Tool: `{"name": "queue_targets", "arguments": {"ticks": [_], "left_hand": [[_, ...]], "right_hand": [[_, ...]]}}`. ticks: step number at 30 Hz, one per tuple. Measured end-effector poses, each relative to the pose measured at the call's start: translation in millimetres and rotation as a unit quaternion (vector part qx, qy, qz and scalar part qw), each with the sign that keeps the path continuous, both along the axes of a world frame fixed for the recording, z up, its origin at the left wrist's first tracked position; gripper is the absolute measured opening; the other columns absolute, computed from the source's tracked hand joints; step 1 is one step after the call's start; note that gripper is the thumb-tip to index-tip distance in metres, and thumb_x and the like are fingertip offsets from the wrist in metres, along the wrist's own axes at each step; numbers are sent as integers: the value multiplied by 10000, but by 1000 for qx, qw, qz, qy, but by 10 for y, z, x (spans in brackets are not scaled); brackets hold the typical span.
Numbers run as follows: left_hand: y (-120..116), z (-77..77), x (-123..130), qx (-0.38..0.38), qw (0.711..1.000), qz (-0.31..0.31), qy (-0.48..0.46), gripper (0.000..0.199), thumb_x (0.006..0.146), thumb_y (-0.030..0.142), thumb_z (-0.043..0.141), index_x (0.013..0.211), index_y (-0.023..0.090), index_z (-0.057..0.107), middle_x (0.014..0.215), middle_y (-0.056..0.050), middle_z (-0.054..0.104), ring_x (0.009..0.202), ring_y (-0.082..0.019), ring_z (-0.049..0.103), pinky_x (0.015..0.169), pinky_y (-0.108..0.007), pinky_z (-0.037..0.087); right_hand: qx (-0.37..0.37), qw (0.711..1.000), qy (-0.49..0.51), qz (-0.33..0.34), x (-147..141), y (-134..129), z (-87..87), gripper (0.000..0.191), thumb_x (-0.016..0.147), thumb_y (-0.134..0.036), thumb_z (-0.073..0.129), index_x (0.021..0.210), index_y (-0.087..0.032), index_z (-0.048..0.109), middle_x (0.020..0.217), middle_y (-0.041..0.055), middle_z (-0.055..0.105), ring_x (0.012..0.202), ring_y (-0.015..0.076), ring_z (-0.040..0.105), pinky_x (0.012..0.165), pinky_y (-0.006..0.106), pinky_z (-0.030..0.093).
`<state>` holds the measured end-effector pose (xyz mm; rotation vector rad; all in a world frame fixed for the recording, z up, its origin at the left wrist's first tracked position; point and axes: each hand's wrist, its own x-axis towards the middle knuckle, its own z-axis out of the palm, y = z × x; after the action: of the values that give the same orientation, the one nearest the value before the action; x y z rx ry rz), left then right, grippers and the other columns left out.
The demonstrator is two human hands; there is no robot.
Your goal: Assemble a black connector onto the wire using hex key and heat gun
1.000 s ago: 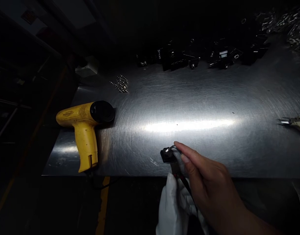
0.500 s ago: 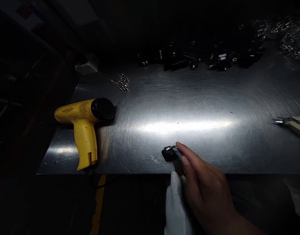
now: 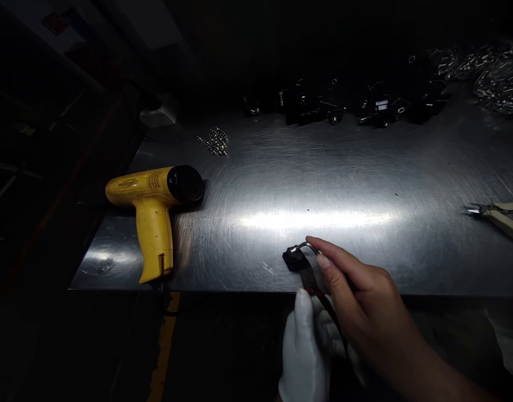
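The fingertips (image 3: 323, 260) of the bare right hand (image 3: 369, 307) are curled closed on one bent silver wire loop (image 3: 310, 245), pinching it at the end nearest the hand. The loop runs to one small black block (image 3: 294, 259), which is held in the air or resting at the near edge of the table; the view does not settle which. Below the block, a narrow metal strip (image 3: 307, 277) leads down into one red-and-black lead (image 3: 326, 310), which passes between the two hands.

The left hand (image 3: 302, 352) wears a white fabric glove and stands upright just beside the lead. Its fingers are partly hidden, so whether they are clenched on the lead cannot be determined.

The stainless steel table (image 3: 357, 173) extends ahead of the hands. To the left lies one yellow heat gun (image 3: 150, 204) with a black nozzle, on its side, with its cord dropping past the table edge. To the right lies one pair of cutting pliers (image 3: 495, 216) with pale handles. Farther back are one small cluster of metal pins (image 3: 214, 141), a row of black blocks (image 3: 336, 106) too dark to count exactly, and one heap of silvery metal parts (image 3: 497, 81).
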<state>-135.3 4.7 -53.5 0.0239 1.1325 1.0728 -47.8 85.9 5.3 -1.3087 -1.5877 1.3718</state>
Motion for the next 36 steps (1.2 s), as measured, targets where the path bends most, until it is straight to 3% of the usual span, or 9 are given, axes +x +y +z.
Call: {"name": "queue_targets", "arguments": {"ticks": [2, 5, 9, 12, 14, 21, 28, 36], "left_hand": [[7, 119, -16, -12, 999, 18, 46, 602, 894, 694, 498, 855, 121, 677, 796, -98, 726, 793, -221, 696, 719, -305, 556], [13, 167, -27, -17, 997, 10, 72, 624, 899, 697, 485, 850, 101, 664, 732, -91, 698, 689, -195, 671, 655, -298, 544], [18, 137, -96, -6, 999, -39, 20, 667, 904, 725, 427, 894, 96, 647, 661, -65, 640, 550, -154, 607, 538, -274, 514], [28, 150, -193, 0, 995, -101, -18, 706, 921, 735, 340, 887, 95, 634, 622, -51, 598, 451, -134, 552, 421, -250, 465], [42, 168, -257, 3, 991, -134, -23, 718, 937, 723, 289, 877, 94, 630, 609, -50, 587, 414, -127, 529, 376, -234, 431], [78, 191, -422, -35, 981, -193, -1, 732, 925, 737, 301, 870, 91, 641, 579, -60, 596, 412, -126, 527, 387, -228, 430], [127, 208, -524, -62, 970, -235, 10, 753, 888, 783, 324, 828, 102, 640, 580, -65, 599, 429, -138, 541, 404, -236, 416], [135, 280, -577, -103, 972, -208, 28, 688, 867, 774, 412, 846, 127, 647, 572, -44, 597, 422, -126, 513, 403, -226, 392]], "right_hand": [[-18, 1000, -7, 5, 32, 26, 23, 316, 1030, -277, 499, 1321, -303, 620, 704, -58, 677, 566, 97, 610, 530, 215, 519], [-35, 999, -21, 26, 89, 78, 47, 317, 1032, -320, 489, 1320, -323, 621, 724, -46, 702, 593, 128, 648, 521, 239, 535], [-40, 997, -51, 52, 181, 212, 62, 326, 1025, -360, 488, 1319, -346, 629, 906, -8, 761, 851, 209, 733, 654, 305, 624], [-25, 993, -83, 80, 257, 354, 60, 303, 1021, -379, 500, 1283, -391, 652, 1153, -30, 737, 1104, 222, 682, 818, 320, 633], [-23, 990, -91, 104, 300, 447, 50, 305, 1022, -391, 499, 1290, -403, 646, 1252, -46, 699, 1165, 211, 653, 892, 322, 619], [-32, 984, -88, 154, 374, 652, 22, 294, 1018, -412, 509, 1273, -438, 652, 1251, -91, 696, 1209, 187, 626, 1016, 352, 564], [-9, 971, -104, 217, 417, 874, 46, 299, 1007, -344, 516, 1254, -376, 682, 1245, -64, 702, 1166, 215, 655, 956, 373, 602], [8, 949, -123, 290, 420, 1092, 101, 305, 985, -277, 523, 1207, -371, 709, 1244, -91, 699, 1153, 199, 661, 978, 350, 580]]}}
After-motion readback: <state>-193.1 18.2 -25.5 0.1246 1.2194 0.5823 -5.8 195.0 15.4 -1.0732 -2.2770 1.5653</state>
